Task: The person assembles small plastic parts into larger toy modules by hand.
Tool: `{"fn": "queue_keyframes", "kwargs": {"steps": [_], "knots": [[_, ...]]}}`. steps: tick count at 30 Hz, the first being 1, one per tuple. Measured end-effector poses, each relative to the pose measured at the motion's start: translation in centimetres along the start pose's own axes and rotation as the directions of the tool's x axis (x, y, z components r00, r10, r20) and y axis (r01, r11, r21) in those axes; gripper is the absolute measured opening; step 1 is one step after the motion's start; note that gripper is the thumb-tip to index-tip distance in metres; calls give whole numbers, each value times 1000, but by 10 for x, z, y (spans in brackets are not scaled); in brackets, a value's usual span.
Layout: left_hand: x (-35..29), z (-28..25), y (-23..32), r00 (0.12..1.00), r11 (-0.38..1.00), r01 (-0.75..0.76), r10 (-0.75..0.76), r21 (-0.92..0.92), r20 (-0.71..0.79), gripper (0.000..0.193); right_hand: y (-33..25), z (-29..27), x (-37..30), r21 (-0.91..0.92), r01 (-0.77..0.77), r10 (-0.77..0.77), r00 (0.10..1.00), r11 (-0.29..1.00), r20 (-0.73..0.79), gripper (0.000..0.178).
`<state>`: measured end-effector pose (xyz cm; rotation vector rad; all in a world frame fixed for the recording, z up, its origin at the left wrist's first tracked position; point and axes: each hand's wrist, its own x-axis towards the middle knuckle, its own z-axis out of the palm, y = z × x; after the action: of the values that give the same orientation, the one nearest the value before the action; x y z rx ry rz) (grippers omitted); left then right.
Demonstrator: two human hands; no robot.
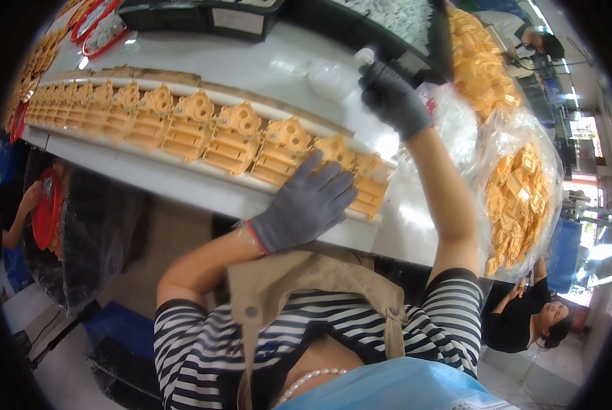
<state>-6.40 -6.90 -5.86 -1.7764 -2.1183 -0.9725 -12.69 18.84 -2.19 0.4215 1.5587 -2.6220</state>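
Note:
A long row of orange plastic housings (234, 140) with round openings runs across the white table from the far left to in front of me. My left hand (304, 205), in a grey glove, lies with its fingers spread over the housings near the row's right end. Beyond that end, my right hand (392, 97), also gloved, is raised over the table. A small white plastic piece (364, 56) is pinched at its fingertips; its exact shape is too small to tell. A whitish piece (372, 168) sits on the last housing.
Black bins (364, 26) of small white parts stand at the back. Bags of loose orange parts (518, 198) are on the right, beside crumpled clear plastic (449, 123). Red baskets (99, 31) sit far left. A co-worker's hand (32, 195) holds a red basket. Other people (535, 314) are at right.

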Motion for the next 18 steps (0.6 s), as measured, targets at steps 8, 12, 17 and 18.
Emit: {"fn": "queue_keyframes", "kwargs": {"steps": [8,12,17,18], "knots": [[-11,-5,2,993,994,-84,78,-67,-92,33,5,9,-37,555,-62,-139,939,830,314,15],[-16,-12,6,989,996,-70,63,-47,-133,34,9,8,-59,433,28,-184,929,901,322,18],[-15,-12,5,991,1000,12,-9,26,-130,33,14,17,-108,-93,202,-208,976,975,-57,22],[-15,-11,5,993,999,36,-32,35,-117,32,18,21,-113,-291,198,-228,971,936,-73,18]]}}
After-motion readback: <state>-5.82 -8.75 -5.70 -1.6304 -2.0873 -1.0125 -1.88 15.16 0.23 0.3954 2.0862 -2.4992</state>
